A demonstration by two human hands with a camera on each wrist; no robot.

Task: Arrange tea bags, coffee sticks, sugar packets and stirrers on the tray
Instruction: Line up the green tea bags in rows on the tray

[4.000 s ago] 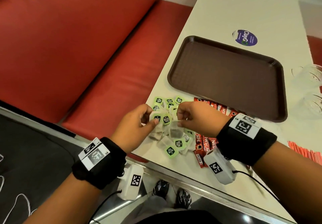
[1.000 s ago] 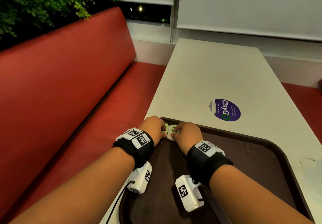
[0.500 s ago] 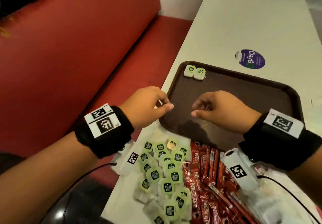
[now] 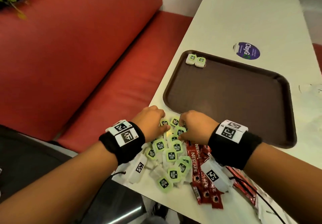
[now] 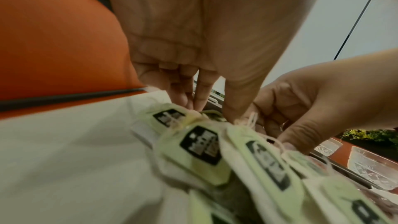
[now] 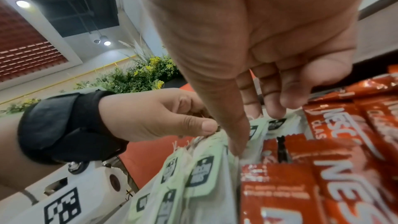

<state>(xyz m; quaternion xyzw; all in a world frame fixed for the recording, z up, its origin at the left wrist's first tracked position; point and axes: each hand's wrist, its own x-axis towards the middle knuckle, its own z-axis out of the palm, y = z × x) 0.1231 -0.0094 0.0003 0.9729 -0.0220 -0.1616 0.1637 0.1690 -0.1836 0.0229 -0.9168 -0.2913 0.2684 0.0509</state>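
A brown tray lies on the white table, with two green-labelled tea bags side by side in its far left corner. Near the table's front edge lies a pile of several tea bags, and red Nescafe coffee sticks lie to its right. Both hands are at the pile's far end, just short of the tray. My left hand pinches a tea bag between thumb and fingers. My right hand curls thumb and fingers around another tea bag.
A red bench runs along the table's left side. A purple round sticker is beyond the tray. Clear plastic cups stand at the right edge. Thin red sticks lie right of the coffee sticks.
Both hands set two tea bags in the tray's far left corner, drew back over the tray, and have now come down onto the tea bag pile.
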